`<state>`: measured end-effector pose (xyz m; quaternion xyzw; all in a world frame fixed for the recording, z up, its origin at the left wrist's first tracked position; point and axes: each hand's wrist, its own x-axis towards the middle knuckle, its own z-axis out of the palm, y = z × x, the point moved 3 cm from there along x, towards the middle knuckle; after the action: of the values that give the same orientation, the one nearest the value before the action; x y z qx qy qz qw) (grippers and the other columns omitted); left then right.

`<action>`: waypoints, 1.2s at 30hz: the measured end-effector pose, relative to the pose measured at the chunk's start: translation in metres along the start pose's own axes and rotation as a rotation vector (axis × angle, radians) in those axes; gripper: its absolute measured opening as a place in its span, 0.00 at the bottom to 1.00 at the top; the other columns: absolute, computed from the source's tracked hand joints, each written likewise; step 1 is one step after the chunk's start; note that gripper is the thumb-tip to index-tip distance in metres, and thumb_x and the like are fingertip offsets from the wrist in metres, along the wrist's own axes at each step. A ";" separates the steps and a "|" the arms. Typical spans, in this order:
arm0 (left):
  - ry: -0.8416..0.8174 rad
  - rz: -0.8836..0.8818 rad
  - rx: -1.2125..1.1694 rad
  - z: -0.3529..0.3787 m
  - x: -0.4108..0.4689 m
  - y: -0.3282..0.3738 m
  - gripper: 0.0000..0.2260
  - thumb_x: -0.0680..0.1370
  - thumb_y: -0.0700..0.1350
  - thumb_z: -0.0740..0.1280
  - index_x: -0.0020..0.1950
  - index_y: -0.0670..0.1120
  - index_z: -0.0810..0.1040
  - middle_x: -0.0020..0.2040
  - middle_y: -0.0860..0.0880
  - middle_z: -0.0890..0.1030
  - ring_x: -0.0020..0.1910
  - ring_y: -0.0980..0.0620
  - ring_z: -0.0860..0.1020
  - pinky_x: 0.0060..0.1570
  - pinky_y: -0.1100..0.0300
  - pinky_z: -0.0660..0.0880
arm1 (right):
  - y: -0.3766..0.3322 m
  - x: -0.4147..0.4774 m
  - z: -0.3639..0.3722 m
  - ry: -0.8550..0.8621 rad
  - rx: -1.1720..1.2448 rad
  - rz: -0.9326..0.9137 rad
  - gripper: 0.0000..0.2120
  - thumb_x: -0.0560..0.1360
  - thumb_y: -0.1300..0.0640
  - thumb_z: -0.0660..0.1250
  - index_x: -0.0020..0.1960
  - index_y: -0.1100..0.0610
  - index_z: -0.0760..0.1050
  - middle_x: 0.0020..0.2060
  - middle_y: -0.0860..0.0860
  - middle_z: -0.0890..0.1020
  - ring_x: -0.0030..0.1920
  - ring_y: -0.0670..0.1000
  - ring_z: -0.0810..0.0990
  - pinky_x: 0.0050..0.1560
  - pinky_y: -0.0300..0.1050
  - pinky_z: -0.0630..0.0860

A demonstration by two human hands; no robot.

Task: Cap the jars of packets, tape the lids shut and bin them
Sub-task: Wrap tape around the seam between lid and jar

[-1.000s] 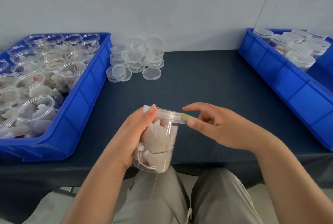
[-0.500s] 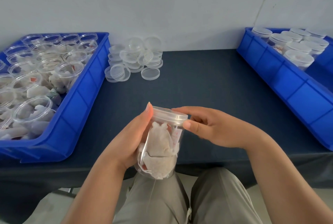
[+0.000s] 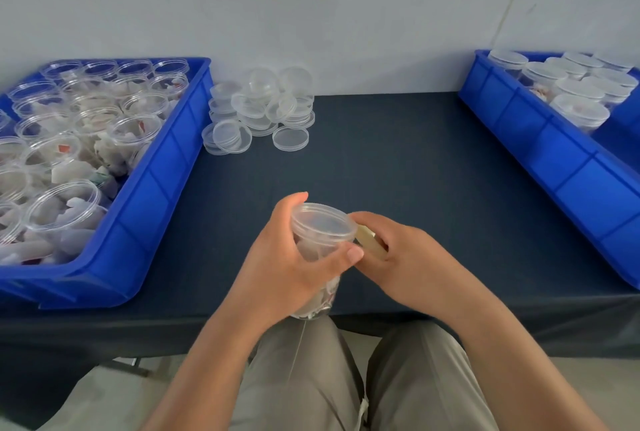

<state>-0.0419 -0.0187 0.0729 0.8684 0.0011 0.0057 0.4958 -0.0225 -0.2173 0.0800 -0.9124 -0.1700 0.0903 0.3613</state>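
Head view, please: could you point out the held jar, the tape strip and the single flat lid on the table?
jar (image 3: 315, 250): head view, its upper side wall.
tape strip (image 3: 370, 241): head view, middle of the strip.
single flat lid (image 3: 290, 138): head view, its centre.

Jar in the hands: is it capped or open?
Capped: a clear lid covers the jar gripped by the left hand. The right hand holds tape at its rim; sealed or not, cannot tell.

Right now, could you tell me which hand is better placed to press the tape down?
Right: the right hand pinches the tape beside the lid; the left hand grips the jar.
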 end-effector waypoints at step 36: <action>-0.060 -0.211 -0.701 -0.028 -0.009 -0.016 0.32 0.67 0.71 0.74 0.63 0.53 0.84 0.56 0.42 0.86 0.51 0.43 0.86 0.46 0.50 0.84 | -0.002 0.008 -0.042 -0.138 -0.119 -0.163 0.20 0.78 0.25 0.54 0.69 0.23 0.67 0.50 0.33 0.81 0.49 0.41 0.80 0.42 0.32 0.73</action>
<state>-0.0507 0.0139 0.0731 0.6408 0.0744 -0.0708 0.7608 -0.0034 -0.2395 0.1109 -0.9069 -0.2732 0.1131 0.3001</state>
